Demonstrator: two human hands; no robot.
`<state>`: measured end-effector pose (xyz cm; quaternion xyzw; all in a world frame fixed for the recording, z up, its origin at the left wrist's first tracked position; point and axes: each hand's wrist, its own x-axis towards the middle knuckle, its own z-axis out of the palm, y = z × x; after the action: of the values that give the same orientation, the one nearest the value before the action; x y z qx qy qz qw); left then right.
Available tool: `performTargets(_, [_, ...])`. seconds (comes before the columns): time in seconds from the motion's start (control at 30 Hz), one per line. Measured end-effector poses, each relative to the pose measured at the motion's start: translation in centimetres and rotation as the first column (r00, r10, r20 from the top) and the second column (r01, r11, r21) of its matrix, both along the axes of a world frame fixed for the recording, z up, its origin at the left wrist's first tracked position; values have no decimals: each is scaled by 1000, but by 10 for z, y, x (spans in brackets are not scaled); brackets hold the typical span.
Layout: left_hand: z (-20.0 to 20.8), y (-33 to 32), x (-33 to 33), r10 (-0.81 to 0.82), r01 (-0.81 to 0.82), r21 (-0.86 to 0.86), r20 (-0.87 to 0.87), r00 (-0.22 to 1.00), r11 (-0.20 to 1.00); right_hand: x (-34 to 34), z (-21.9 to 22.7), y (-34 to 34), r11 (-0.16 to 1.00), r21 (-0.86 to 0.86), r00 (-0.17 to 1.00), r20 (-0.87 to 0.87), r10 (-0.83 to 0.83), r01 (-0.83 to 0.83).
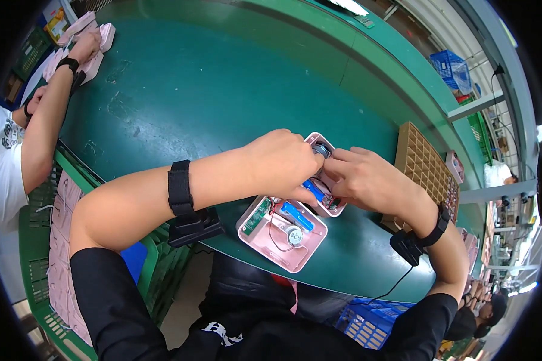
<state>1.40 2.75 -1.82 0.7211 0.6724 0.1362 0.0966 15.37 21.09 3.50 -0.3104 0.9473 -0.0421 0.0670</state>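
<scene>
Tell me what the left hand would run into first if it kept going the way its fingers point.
The left hand points toward the right hand; it would likely meet those fingers over the pink casing first, though depth is unclear.

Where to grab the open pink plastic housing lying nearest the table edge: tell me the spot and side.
Grip the pink plastic housing by its outer side walls, from above; it lies open side up, with a green circuit board, wires and a small motor exposed inside.
</scene>
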Motion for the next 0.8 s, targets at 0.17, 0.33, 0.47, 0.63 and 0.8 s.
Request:
performTargets(0.17, [-5, 5, -3, -14, 14, 3, 65, 998, 1000, -2, -14, 1, 998, -14, 998, 11, 60, -60])
performTargets(0.33, [-7, 10, -6, -36, 38, -6, 174, 984, 999, -1, -21, -7, 977, 112, 979, -77, 190, -181])
performTargets(0.47, [-4, 11, -7, -40, 43, -16, 167, 985, 999, 1, -17, -5, 970, 161, 978, -69, 198, -185])
performTargets(0.63, [3, 1, -17, -77, 77, 4, 162, 984, 997, 10, 5, -4, 986, 166, 997, -64, 41, -30])
performTargets(0.8, [26, -9, -29, -62, 57, 35, 189, 980, 998, 39, 20, -16, 962, -116, 962, -85, -259, 248])
